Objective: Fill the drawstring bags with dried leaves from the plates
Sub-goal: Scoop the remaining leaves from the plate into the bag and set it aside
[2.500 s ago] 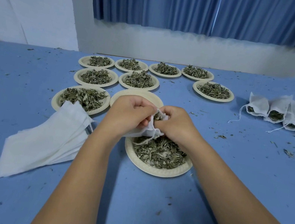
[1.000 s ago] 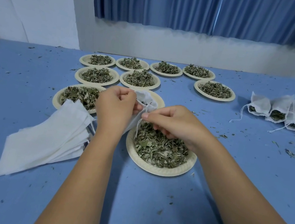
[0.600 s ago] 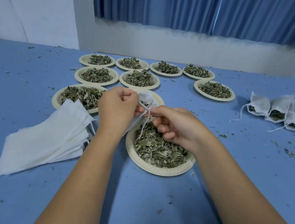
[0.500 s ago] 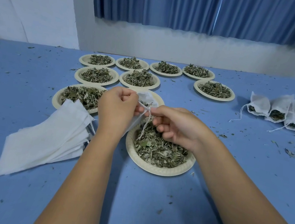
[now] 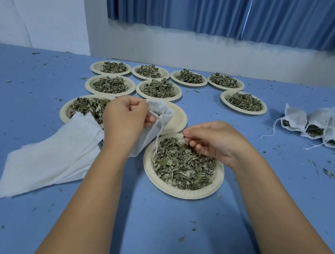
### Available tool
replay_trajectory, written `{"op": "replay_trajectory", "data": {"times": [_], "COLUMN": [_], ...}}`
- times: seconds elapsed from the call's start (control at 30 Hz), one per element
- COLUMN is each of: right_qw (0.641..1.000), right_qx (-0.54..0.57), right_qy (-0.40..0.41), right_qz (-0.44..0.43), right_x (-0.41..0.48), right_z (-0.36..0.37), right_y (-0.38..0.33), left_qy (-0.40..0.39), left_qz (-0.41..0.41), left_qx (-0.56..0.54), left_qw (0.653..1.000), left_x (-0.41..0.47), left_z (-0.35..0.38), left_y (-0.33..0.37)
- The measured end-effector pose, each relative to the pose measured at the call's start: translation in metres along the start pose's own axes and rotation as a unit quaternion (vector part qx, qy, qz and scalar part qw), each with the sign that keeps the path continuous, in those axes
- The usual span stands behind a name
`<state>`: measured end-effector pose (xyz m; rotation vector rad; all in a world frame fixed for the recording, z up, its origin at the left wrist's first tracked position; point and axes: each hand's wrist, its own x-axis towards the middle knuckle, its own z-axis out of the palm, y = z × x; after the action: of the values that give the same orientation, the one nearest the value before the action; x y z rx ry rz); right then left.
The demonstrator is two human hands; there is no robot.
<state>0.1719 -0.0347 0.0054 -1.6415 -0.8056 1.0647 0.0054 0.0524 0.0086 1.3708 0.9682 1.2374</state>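
Left hand grips a limp white drawstring bag, mouth gaping; right hand pinches dried leaves over the plate.

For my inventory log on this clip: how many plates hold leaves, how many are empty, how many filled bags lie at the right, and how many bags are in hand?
Plates with leaves: 9
Empty plate: 1
Filled bags at the right: 3
Bag in the left hand: 1
Total: 14; the flat stack of empty bags is uncountable.
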Motion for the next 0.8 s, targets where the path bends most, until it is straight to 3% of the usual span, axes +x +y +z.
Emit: {"op": "replay_trajectory", "data": {"times": [0.17, 0.33, 0.53, 0.67, 0.8], "right_qw": [0.995, 0.992, 0.992, 0.978, 0.979], "right_qx": [0.061, 0.024, 0.006, -0.070, -0.078], "right_qy": [0.055, 0.015, 0.007, 0.074, 0.086], "right_qz": [-0.058, -0.120, -0.127, -0.180, -0.169], "right_x": [-0.001, -0.004, -0.005, -0.006, -0.006], "right_z": [-0.003, 0.012, 0.025, 0.027, 0.029], "right_y": [-0.001, 0.001, 0.008, 0.006, 0.007], "left_qy": [-0.079, -0.141, -0.163, -0.168, -0.200], "left_qz": [0.014, 0.036, 0.029, 0.020, 0.004], "left_qx": [0.031, 0.083, 0.066, 0.045, 0.017], "left_qw": [0.996, 0.986, 0.984, 0.985, 0.980], "left_x": [-0.004, -0.009, -0.009, -0.010, -0.011], "left_z": [0.005, 0.010, 0.011, 0.011, 0.010], "left_y": [-0.002, -0.003, -0.001, 0.000, 0.003]}}
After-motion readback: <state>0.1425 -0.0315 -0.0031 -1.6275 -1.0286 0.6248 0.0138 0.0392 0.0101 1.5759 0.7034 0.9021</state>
